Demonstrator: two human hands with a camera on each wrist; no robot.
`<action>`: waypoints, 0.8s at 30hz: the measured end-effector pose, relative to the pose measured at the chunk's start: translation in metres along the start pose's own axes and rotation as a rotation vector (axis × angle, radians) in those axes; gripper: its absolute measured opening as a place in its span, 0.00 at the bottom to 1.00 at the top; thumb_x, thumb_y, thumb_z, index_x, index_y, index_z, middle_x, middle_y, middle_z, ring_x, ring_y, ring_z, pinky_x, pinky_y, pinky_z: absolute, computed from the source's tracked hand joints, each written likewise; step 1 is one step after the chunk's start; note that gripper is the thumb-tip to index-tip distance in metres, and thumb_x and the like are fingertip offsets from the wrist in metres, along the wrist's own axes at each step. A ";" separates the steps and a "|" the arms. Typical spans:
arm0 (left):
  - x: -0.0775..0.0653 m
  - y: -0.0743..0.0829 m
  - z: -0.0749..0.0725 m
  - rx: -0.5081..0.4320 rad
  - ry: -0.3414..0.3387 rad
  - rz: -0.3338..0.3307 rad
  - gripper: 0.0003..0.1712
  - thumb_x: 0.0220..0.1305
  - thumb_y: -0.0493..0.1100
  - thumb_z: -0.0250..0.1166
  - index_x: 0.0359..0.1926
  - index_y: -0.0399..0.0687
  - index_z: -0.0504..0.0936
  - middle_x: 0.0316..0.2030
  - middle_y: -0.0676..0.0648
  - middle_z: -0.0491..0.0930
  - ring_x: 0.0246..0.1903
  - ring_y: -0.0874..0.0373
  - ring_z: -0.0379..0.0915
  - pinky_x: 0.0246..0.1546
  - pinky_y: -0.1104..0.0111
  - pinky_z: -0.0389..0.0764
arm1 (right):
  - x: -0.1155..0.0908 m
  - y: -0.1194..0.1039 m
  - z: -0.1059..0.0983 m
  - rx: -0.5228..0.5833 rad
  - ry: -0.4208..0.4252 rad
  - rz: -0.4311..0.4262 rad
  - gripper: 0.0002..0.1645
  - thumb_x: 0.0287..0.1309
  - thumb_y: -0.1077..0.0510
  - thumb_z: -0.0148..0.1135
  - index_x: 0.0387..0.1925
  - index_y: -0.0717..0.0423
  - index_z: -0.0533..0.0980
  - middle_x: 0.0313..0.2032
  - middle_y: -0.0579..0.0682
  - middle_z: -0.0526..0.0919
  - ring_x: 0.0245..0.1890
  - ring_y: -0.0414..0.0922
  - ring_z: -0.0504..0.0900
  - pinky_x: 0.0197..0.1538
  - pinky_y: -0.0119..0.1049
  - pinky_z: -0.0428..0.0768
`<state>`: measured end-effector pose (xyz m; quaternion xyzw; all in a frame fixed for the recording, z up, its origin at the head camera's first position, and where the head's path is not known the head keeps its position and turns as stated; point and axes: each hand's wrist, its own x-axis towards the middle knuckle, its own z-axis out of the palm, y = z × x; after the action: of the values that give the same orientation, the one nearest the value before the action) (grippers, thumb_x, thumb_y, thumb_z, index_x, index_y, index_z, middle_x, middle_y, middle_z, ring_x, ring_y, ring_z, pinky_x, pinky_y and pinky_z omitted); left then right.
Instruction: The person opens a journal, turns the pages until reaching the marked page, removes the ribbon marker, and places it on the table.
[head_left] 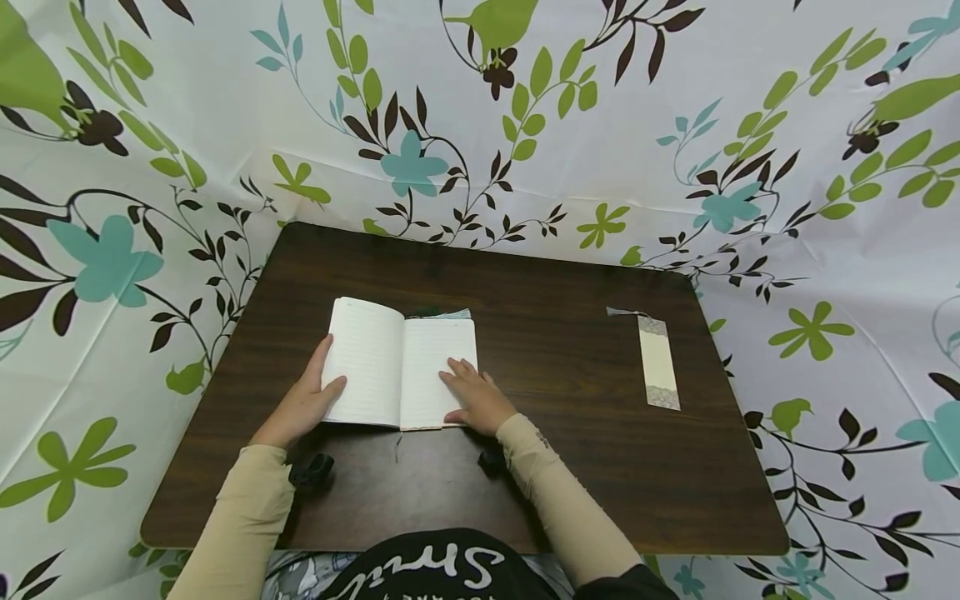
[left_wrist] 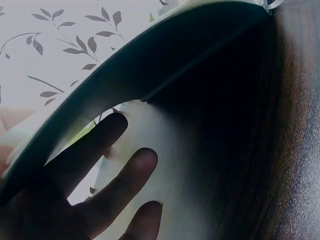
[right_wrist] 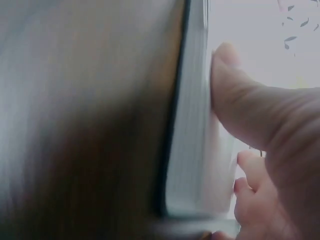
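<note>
An open notebook [head_left: 367,367] with lined, blank-looking pages lies on the table left of centre. My left hand [head_left: 303,406] grips its left edge, thumb on the page and fingers underneath. In the left wrist view the dark underside of the cover [left_wrist: 165,60] is raised off the table, with the fingers [left_wrist: 127,175] of that hand below it. On the right page rests my right hand [head_left: 480,400], its fingers spread. The right wrist view shows the right thumb [right_wrist: 240,95] against the page, beside the thick page block [right_wrist: 192,150].
A cream bookmark [head_left: 657,362] with patterned ends and a tassel lies on the right of the dark wooden table [head_left: 555,358]. A thin ribbon [head_left: 397,447] hangs from the notebook's spine. Leaf-and-bird patterned cloth [head_left: 450,108] surrounds the table's back and sides.
</note>
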<state>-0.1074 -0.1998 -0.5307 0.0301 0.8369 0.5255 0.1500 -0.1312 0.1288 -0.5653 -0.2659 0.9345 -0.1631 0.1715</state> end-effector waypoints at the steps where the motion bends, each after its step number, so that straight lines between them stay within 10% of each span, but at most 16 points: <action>1: 0.000 0.000 0.000 -0.001 -0.001 0.001 0.47 0.80 0.46 0.51 0.81 0.56 0.27 0.81 0.41 0.28 0.78 0.38 0.25 0.71 0.34 0.38 | -0.001 0.004 -0.001 0.000 -0.006 0.012 0.50 0.61 0.43 0.69 0.79 0.48 0.57 0.80 0.49 0.48 0.80 0.48 0.44 0.75 0.59 0.52; 24: -0.001 0.001 0.000 0.003 -0.007 -0.005 0.46 0.80 0.46 0.50 0.81 0.55 0.27 0.80 0.39 0.27 0.78 0.36 0.25 0.70 0.34 0.37 | -0.011 0.025 -0.007 0.020 0.038 -0.022 0.51 0.55 0.49 0.74 0.77 0.52 0.62 0.79 0.48 0.55 0.78 0.47 0.53 0.72 0.60 0.59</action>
<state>-0.1063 -0.1995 -0.5296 0.0301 0.8374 0.5236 0.1541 -0.1367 0.1562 -0.5662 -0.2714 0.9329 -0.1795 0.1545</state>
